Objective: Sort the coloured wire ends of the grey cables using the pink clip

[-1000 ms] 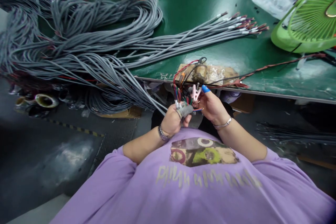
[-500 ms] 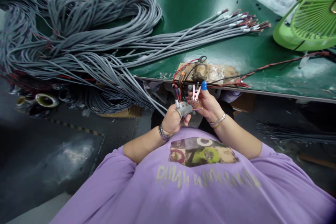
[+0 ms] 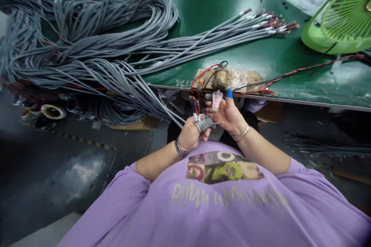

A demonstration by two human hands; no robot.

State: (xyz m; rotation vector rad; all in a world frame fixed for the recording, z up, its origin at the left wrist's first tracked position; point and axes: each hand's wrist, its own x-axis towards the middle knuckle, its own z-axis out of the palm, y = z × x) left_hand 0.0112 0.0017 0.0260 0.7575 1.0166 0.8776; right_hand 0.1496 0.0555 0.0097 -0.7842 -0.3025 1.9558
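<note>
Left hand (image 3: pixel 189 134) wrapped round grey cylindrical piece (image 3: pixel 205 123) just off green tabletop (image 3: pixel 313 88), probably steadying it so thin multicoloured wires (image 3: pixel 197 106) poked up near right hand (image 3: pixel 231 117). Blurry pale-pink plastic clip (image 3: pixel 216 101) sat against that one; couldn't tell if pinched.

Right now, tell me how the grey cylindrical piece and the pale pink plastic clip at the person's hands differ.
Colour: the grey piece is dull grey; the pink clip is pale pink.
Shape: the grey piece is rounded, while the pink clip tapers from its wider far end.
Place: the grey piece is gripped in the left hand; the pink clip is at the right hand's fingers.
Both are small.
</note>
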